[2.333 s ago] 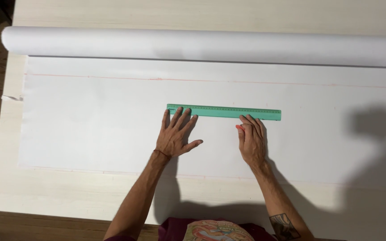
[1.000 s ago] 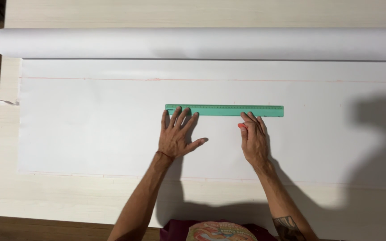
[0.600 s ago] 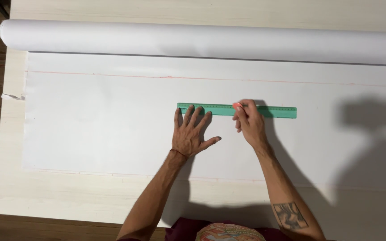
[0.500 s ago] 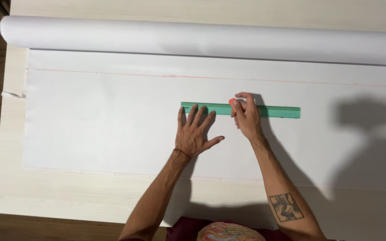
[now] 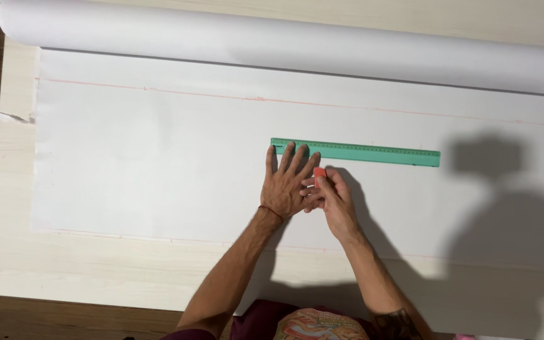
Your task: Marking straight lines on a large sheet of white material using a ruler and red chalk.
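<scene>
Head view: left hand (image 5: pixel 289 184) flat on green ruler (image 5: pixel 373 153) (right grip (image 5: pixel 334 196) pinching orange chalk (image 5: pixel 320 172))

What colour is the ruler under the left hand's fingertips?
The ruler is mint green, lying on white paper; seen best in the head view.

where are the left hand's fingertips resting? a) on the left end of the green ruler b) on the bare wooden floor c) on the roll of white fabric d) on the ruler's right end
a: the left hand lies flat on the white sheet with its fingertips over the left end of the green ruler, while the right hand beside it pinches a small orange piece.
</scene>
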